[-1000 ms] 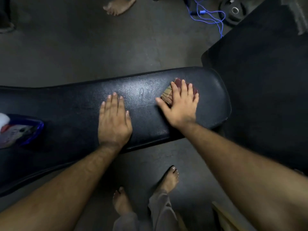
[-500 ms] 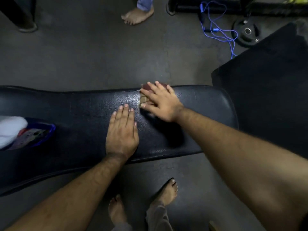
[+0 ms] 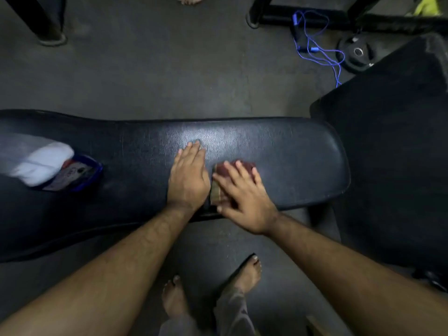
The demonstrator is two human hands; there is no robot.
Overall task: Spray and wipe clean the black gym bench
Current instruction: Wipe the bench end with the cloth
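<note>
While both hands press it, black bench (image 3: pixel 278 151) gleams, creased

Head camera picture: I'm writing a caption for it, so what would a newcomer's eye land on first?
Two bare hands pressed flat at the middle of the long black bench: the left hand empty, the right hand flattening a dark red cloth. Next, the white-topped spray bottle lying on the bench's left part, and a bright blue cord on the floor at top right.
</note>
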